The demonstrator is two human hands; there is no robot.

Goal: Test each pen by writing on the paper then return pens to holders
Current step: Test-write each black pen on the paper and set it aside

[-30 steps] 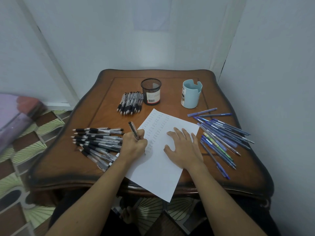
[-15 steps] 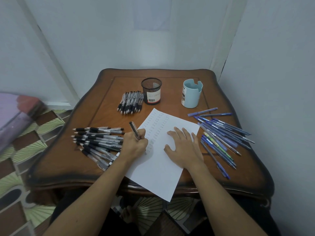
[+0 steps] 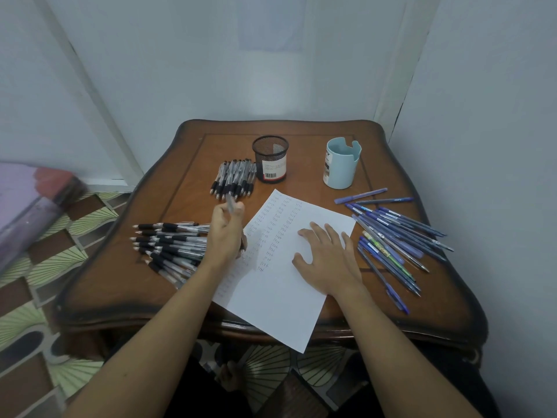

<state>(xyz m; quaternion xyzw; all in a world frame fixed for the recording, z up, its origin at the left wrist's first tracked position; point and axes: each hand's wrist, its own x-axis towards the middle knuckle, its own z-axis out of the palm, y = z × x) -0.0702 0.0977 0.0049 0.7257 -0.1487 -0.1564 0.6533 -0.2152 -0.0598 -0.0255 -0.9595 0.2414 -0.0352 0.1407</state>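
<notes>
A white sheet of paper (image 3: 280, 297) with columns of small written words lies on the wooden table (image 3: 120, 285). My left hand (image 3: 226, 233) grips a black pen (image 3: 230, 203), lifted off the sheet's left edge and pointing toward the far pile of black pens (image 3: 235, 178). My right hand (image 3: 327, 257) presses flat on the paper with fingers spread. A black mesh holder (image 3: 270, 159) and a light blue holder (image 3: 342, 164) stand at the back, both without pens.
A large heap of black pens (image 3: 171, 245) lies at the left of the table, and several blue pens (image 3: 394, 233) are spread at the right. White walls close in behind and to the right. Patterned floor and a purple object (image 3: 27, 203) are at the left.
My left hand has lifted the pen from the paper and moved it away and left, toward the far pile of black pens. My right hand stays flat on the sheet.
</notes>
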